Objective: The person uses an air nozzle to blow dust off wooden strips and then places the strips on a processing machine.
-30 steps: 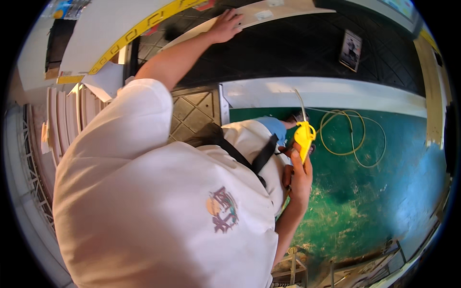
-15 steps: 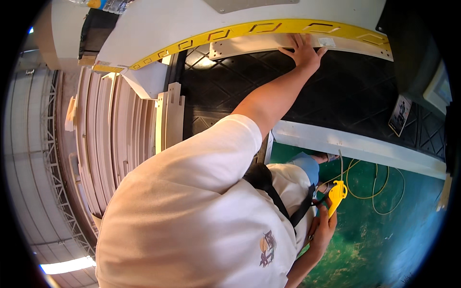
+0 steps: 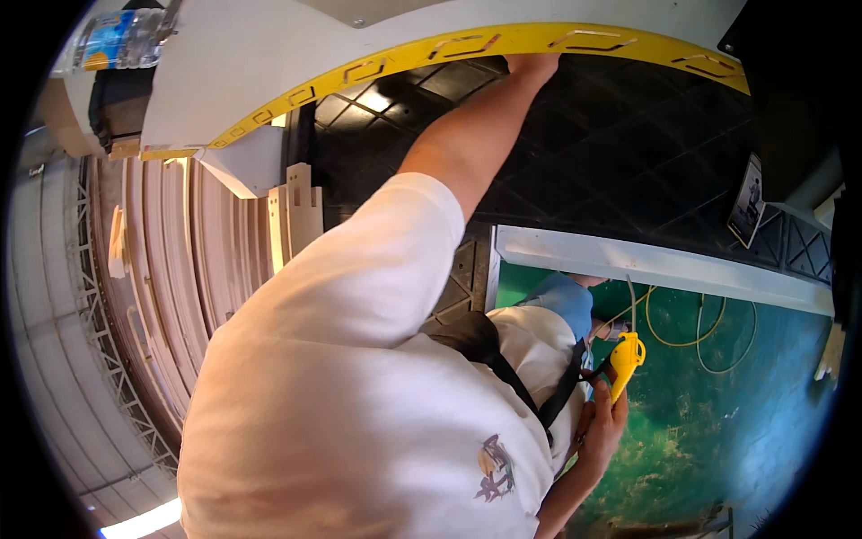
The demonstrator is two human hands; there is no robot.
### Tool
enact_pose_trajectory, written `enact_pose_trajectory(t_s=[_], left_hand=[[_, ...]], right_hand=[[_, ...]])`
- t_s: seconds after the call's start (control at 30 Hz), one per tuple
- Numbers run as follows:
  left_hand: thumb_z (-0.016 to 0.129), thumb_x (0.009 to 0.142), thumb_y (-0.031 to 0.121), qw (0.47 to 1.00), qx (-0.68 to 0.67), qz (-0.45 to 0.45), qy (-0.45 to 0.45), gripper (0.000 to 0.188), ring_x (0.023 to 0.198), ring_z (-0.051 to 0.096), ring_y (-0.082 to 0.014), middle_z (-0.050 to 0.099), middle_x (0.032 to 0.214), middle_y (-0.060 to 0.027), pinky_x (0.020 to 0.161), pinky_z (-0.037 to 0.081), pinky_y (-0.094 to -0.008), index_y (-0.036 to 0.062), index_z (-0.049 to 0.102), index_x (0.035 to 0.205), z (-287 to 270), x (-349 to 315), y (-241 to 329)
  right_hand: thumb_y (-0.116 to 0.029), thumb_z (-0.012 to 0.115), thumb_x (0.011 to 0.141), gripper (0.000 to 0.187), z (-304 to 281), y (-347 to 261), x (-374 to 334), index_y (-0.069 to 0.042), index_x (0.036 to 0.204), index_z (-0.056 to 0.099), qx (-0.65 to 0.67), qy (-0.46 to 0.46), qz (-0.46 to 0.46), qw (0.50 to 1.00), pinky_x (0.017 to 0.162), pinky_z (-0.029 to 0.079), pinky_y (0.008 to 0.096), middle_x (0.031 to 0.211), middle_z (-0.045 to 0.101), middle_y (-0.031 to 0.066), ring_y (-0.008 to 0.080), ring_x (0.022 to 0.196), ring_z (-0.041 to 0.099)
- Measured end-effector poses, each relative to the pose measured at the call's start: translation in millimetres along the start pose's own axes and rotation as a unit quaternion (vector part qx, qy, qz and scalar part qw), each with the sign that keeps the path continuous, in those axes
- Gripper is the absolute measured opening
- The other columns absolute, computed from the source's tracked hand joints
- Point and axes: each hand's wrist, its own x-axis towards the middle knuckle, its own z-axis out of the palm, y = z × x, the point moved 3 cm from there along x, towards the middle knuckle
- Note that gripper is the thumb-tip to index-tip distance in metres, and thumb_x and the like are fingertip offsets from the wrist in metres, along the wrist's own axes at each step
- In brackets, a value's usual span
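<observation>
My left hand (image 3: 533, 66) reaches forward over the black ribbed bed (image 3: 628, 144). It passes under the yellow slotted edge (image 3: 503, 42) of a white machine hood. Its fingers and whatever they touch are hidden by that edge; only the wrist and back part show. My right hand (image 3: 603, 427), low beside my body, is closed round a yellow air blow gun (image 3: 626, 361). The gun's thin metal nozzle (image 3: 632, 301) points up and away from me, toward the white front rail (image 3: 646, 256).
Stacked pale boards (image 3: 202, 242) stand on the left, with a notched wooden piece (image 3: 296, 211) next to them. A plastic bottle (image 3: 117, 40) lies at the upper left. A small picture card (image 3: 747, 199) leans at the right. Thin hoses (image 3: 682, 344) loop over the green floor (image 3: 682, 431).
My left hand, spread flat on a pale board before, has moved forward under the yellow edge; that board is out of sight. The view has shifted. My right hand keeps the blow gun.
</observation>
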Motion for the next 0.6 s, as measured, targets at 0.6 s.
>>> enact_pose_trajectory(t_s=[0.6], left_hand=[[0.053,0.088,0.082,0.999,0.048,-0.007,0.022,0.097,0.157,0.025,-0.0434,0.031,0.171,-0.016,0.117,0.009,-0.0747,0.0195,0.042,0.161,2,5,-6]], right_hand=[[-0.023,0.065,0.105,0.029,-1,12,3,-0.008,0.131,0.066,0.017,0.018,0.067,0.997,0.042,0.03,0.0225,0.063,0.048,-0.0095,0.0019,0.047,0.04]])
